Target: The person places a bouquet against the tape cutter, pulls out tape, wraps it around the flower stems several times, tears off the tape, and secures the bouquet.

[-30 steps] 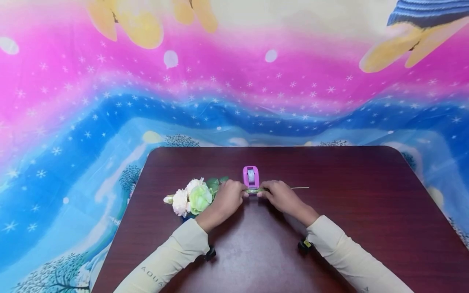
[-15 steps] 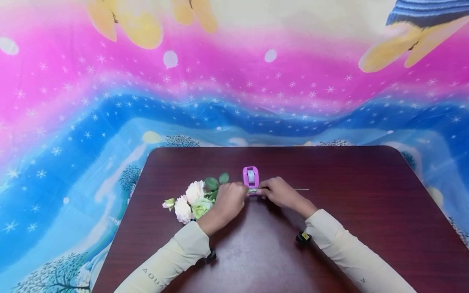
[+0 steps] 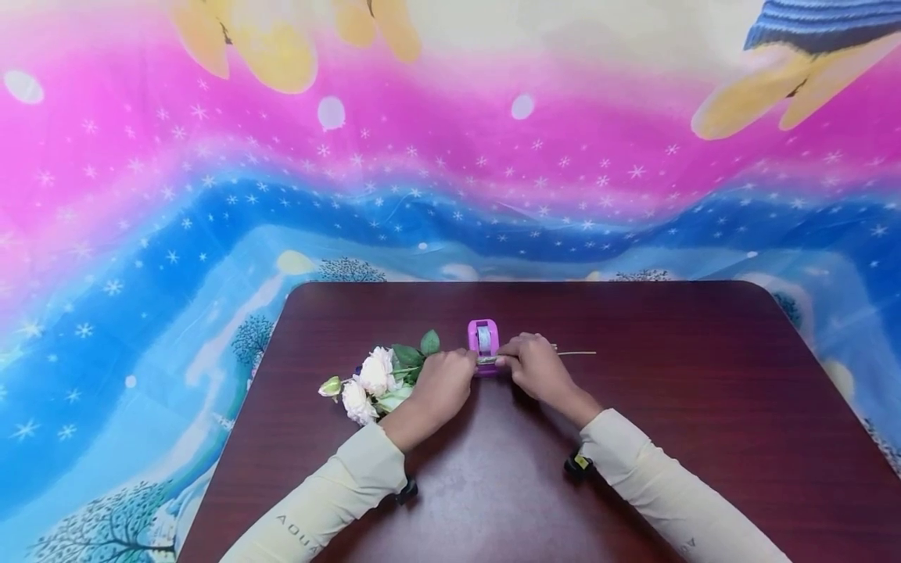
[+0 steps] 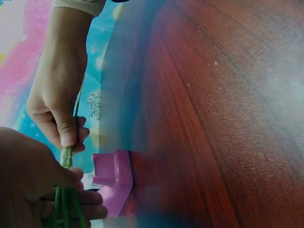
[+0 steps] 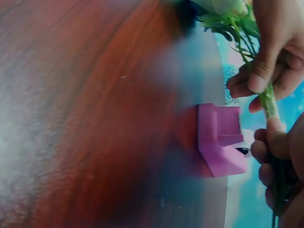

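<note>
Head view, left to right: pale flowers [image 3: 369,379] hang over the bench [image 3: 676,391] toward its left edge, their stems [image 3: 487,360] running rightward. The left hand's [image 3: 442,383] grip is curled round those stems. Just beyond, toward the far edge, stands a pink tape dispenser [image 3: 483,344]. The right hand's [image 3: 540,371] grip pinches the stems farther along, thin ends [image 3: 579,353] pointing toward the right edge.

"AQUA" [image 3: 299,534] on left sleeve [image 3: 331,489], right-sleeve lettering [image 3: 687,543] unclear
</note>
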`<state>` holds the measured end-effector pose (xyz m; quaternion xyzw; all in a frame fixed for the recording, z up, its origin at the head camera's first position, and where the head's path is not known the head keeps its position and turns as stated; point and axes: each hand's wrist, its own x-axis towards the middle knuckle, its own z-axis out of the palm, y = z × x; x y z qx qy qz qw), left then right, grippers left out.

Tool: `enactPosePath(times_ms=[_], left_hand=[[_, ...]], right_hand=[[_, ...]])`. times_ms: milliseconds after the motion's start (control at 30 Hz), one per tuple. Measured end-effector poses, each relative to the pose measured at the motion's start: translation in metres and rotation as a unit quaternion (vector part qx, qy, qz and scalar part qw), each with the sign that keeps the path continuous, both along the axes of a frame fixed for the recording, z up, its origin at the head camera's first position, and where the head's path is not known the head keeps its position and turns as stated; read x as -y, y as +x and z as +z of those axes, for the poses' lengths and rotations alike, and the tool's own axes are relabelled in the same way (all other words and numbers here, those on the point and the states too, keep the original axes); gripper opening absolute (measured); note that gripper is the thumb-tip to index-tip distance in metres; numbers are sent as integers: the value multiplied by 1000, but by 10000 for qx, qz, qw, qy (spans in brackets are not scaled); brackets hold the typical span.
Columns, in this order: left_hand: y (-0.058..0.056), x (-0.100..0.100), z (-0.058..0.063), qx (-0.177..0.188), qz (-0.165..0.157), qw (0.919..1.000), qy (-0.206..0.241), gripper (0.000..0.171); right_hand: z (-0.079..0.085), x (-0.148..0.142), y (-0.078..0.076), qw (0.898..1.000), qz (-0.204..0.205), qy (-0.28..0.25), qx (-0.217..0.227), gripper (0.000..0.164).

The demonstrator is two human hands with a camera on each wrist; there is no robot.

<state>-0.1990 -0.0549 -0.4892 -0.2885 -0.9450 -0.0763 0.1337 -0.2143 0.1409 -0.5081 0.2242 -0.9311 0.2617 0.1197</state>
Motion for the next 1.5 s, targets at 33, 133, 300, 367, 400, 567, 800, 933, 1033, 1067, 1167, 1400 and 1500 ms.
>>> enactPosePath(times_ms=[33,133,300,367,400,567,800,933,1033,1067,1167,1400,1500], left_hand=[[0,-1,0,68,9,10000,-19,5],[-2,-2,2,430,37,9991,34,15],[-8,-5,9,1015,128,9947,112,11],[-9,-5,12,1095,153,9938,134,14],[-10,-5,12,1099,162,9937,155,16],[-9,-4,12,948,198,9951,219,24],[-3,-5,11,709,263,9971,-4,20],[-2,-6,9,452,310,9982,-235,15],[0,-8,7,198,325,9985,-387,11],[1,-9,6,130,337,9984,-425,10],[4,-11,2,-23,396,9978,-522,10],[4,-18,-3,-475,627,9938,-786,17],[2,-20,-4,-623,701,9925,-791,17]], right_hand=[[-2,0,1,9999,8,21,-170,6],[-6,1,2,9973,55,12,-737,5],[-14,0,3,9921,133,-122,-1239,6],[-17,0,4,9925,159,-185,-1200,7],[-18,-1,4,9930,167,-209,-1153,8],[-18,-1,6,9971,143,-273,-701,11],[-12,-2,5,9954,61,-309,907,14],[-7,-4,2,9879,102,-317,1512,12],[-3,-5,-1,9843,227,-211,1740,14],[-1,-5,-2,9826,282,-190,1828,16],[1,-6,-5,9798,355,-180,1959,20],[0,-3,-6,9859,60,-365,1631,15],[-4,0,-5,9904,-176,-344,1329,8]])
